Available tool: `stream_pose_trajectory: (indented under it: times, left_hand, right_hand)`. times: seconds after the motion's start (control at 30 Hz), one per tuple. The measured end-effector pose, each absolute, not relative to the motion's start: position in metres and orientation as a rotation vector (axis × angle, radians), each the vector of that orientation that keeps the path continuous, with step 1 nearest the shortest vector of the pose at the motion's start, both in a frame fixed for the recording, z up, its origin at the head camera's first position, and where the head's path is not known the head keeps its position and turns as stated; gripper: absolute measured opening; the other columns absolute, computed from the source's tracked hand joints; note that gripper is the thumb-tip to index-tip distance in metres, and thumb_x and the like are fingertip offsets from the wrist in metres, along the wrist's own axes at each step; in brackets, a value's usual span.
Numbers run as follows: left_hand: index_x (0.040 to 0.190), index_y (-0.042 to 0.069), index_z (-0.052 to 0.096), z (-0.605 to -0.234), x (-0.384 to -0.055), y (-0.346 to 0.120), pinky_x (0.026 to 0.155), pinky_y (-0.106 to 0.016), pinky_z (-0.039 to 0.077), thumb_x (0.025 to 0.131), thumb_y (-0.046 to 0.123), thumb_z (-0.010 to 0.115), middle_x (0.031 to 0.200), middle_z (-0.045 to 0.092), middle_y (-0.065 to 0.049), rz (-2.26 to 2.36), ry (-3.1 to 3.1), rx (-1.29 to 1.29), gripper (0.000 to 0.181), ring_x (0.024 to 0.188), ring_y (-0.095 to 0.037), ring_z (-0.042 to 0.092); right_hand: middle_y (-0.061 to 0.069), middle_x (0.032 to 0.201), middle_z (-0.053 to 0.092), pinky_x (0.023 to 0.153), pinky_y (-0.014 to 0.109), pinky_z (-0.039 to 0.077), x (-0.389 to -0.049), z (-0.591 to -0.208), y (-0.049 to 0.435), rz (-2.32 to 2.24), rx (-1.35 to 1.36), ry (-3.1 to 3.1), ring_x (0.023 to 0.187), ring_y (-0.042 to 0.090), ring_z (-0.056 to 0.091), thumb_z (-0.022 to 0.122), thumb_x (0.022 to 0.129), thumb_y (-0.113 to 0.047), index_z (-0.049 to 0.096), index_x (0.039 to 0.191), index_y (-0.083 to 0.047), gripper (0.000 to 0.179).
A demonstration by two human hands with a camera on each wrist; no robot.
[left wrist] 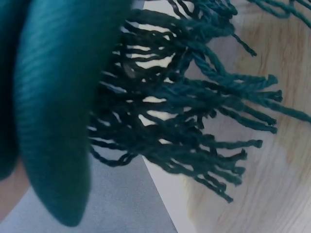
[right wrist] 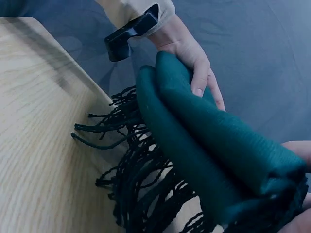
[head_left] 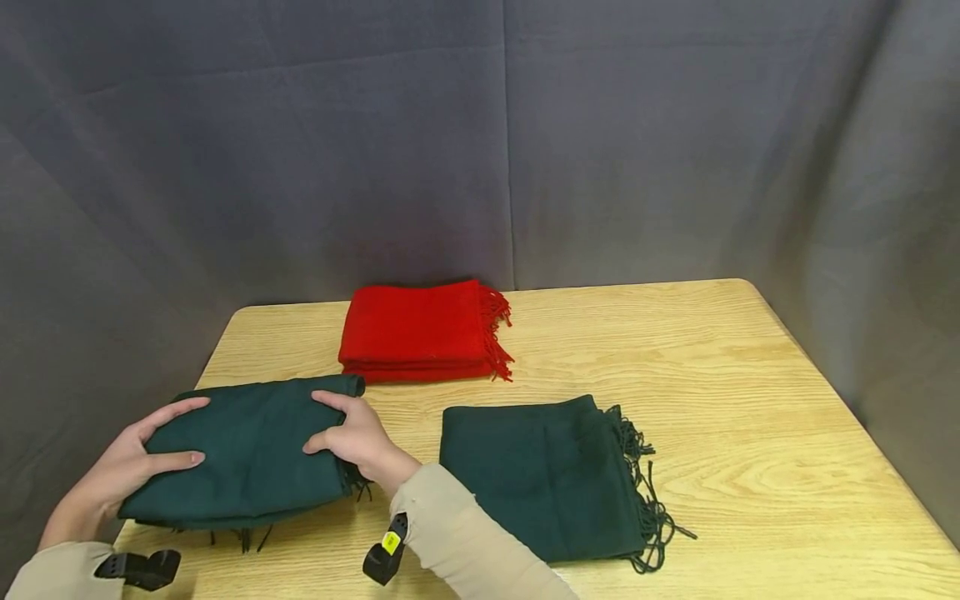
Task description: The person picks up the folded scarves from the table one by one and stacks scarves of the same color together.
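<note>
Both hands hold a folded dark green scarf (head_left: 247, 450) by its two ends over the front left of the table. At its left end the left hand (head_left: 127, 467) grips it, thumb and a finger on top. My right hand (head_left: 360, 437) grips the right end the same way, its other fingers hidden beneath. In the right wrist view the scarf (right wrist: 214, 136) shows thick rolled folds, with fringe hanging below it toward the wood. The fringe (left wrist: 194, 97) fills the middle of the left wrist view.
A second folded dark green scarf (head_left: 540, 479) lies right of the right forearm, fringe to the right. Behind, a folded red scarf (head_left: 416, 329) lies near the back edge of the wooden table (head_left: 750, 400). A grey curtain (head_left: 450, 167) hangs around the table.
</note>
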State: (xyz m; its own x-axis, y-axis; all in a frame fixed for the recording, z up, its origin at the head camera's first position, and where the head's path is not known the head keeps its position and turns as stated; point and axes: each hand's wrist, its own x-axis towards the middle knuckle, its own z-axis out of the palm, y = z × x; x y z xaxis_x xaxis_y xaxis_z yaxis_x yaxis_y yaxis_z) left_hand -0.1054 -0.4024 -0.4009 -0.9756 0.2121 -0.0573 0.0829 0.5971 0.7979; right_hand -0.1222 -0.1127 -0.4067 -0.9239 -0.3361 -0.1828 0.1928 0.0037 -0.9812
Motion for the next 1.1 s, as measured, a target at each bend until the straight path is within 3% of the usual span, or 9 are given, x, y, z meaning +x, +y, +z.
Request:
stream_pose_trajectory:
  times: [0.47, 0.8, 1.1]
  left_hand:
    - [0.141, 0.019, 0.035, -0.391, -0.108, -0.389, 0.072, -0.016, 0.042, 0.081, 0.01, 0.068, 0.116, 0.038, 0.028, 1.342, 2.684, 0.205, 0.069, 0.095, 0.01, 0.046]
    - [0.14, 0.018, 0.036, -0.385, -0.105, -0.377, 0.073, -0.015, 0.04, 0.08, 0.009, 0.069, 0.118, 0.039, 0.027, 1.363, 2.698, 0.255, 0.069, 0.097, 0.01, 0.045]
    - [0.141, 0.016, 0.034, -0.374, -0.099, -0.364, 0.071, -0.022, 0.049, 0.082, 0.001, 0.064, 0.117, 0.048, 0.024, 1.523, 2.55, 0.309, 0.068, 0.096, 0.003, 0.055]
  right_hand:
    - [-0.006, 0.126, 0.05, 0.093, 0.024, 0.036, -0.126, -0.386, -0.091, -1.944, -0.248, 1.987, 0.114, 0.011, 0.045, 0.072, 0.066, 0.007, 0.055, 0.127, -0.019, 0.069]
    - [-0.003, 0.124, 0.054, 0.091, 0.022, 0.039, -0.127, -0.372, -0.072, -1.897, -0.32, 1.957, 0.111, 0.011, 0.051, 0.071, 0.069, 0.005, 0.048, 0.133, -0.015, 0.071]
    - [-0.002, 0.125, 0.053, 0.091, 0.022, 0.039, -0.124, -0.354, -0.056, -1.821, -0.374, 2.003, 0.111, 0.011, 0.051, 0.072, 0.071, 0.002, 0.047, 0.134, -0.014, 0.07]
